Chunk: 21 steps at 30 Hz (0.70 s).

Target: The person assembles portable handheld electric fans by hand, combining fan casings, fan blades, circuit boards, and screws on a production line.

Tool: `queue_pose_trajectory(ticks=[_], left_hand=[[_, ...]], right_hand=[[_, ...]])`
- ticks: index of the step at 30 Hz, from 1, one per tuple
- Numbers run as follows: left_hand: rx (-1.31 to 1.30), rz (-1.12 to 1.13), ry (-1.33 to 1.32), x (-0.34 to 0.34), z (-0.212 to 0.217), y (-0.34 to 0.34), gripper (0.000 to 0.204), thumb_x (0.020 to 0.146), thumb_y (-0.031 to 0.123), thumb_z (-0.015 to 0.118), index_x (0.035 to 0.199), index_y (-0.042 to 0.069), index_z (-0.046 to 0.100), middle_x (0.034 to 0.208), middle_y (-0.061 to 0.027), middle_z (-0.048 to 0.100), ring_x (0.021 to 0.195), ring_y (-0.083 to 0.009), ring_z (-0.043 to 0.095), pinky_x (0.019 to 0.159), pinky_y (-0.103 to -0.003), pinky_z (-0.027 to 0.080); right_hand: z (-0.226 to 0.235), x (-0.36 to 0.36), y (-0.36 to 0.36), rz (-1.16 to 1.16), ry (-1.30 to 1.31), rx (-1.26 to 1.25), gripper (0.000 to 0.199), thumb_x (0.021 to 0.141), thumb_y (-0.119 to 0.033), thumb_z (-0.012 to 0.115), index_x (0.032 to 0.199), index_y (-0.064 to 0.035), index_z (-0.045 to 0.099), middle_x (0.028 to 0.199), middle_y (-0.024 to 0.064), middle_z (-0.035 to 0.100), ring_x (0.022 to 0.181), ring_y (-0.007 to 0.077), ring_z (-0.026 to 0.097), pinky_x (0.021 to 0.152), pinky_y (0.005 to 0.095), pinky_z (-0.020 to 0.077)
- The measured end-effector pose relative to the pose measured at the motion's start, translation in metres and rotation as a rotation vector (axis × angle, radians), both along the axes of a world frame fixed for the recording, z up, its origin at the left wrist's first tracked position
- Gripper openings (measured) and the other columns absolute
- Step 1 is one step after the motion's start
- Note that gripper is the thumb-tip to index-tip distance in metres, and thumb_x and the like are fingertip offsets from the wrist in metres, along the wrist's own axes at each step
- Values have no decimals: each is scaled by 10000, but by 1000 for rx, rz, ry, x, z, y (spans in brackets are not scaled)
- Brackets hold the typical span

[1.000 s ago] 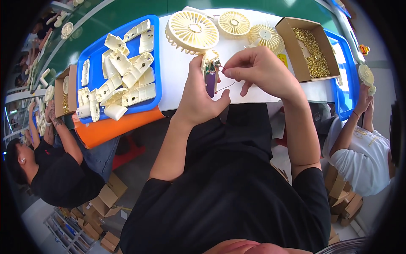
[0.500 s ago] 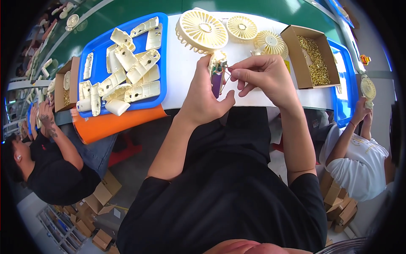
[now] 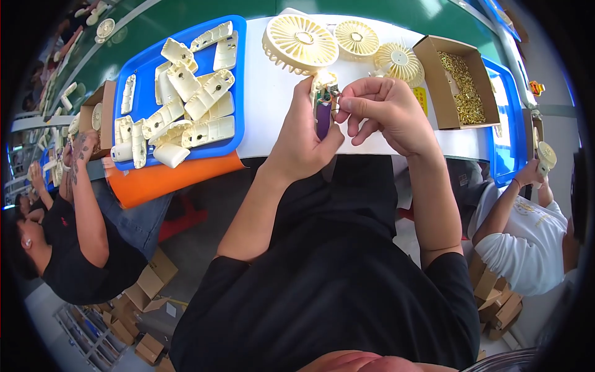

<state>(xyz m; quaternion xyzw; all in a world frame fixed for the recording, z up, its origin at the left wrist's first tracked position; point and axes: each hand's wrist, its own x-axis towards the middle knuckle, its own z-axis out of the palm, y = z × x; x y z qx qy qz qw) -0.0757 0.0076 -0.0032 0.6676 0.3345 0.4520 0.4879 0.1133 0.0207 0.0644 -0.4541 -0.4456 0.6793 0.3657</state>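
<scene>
My left hand (image 3: 302, 135) is wrapped round the open handle of a cream handheld fan (image 3: 302, 41), whose round slatted head points away from me. Inside the handle a purple battery (image 3: 323, 119) and a small green circuit board (image 3: 324, 95) are exposed. At the right side of the handle, my right hand (image 3: 383, 111) pinches what looks like a thin wire (image 3: 336, 105) beside the board. Its fingertips cover most of that wire.
To the left, a blue tray (image 3: 240, 93) of cream handle shells overlaps an orange sheet (image 3: 180, 180). Two more fan heads (image 3: 356, 38) lie beyond my hands. A cardboard box (image 3: 432, 87) of small brass-coloured parts stands to the right. Co-workers (image 3: 80, 242) sit on both sides.
The fan has shifted slightly right, and my left thumb has moved in against the handle's lower end. My right fingers remain beside the board, now slightly closer in.
</scene>
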Motion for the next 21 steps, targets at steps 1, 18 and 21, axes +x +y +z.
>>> queue_pose_trajectory(ticks=[1, 18, 21], left_hand=[[36, 15, -9, 0, -2, 3, 664, 883, -2, 644, 1438, -22, 281, 1227, -120, 560, 1111, -181, 606, 955, -343, 521], [-240, 17, -377, 9, 1, -4, 548, 918, 45, 524, 1414, -5, 296, 1245, -147, 513, 978, -136, 573, 827, -308, 526], [-260, 34, -434, 9, 6, -1, 483, 933, 40, 524, 1380, -1, 344, 1210, -142, 544, 901, -124, 582, 763, -289, 525]], right_hand=[[-1, -1, 1, -15, 19, 10, 210, 924, -114, 736, 966, 88, 702, 842, 140, 732, 664, 139, 704, 588, 275, 635], [-60, -42, -37, -464, -763, 1116, 204, 881, 11, 706, 1081, 45, 705, 742, 125, 684, 555, 174, 616, 530, 293, 490], [-55, -51, -49, -335, -916, 1068, 345, 841, 47, 679, 1183, 4, 705, 729, 126, 639, 587, 213, 619, 557, 311, 480]])
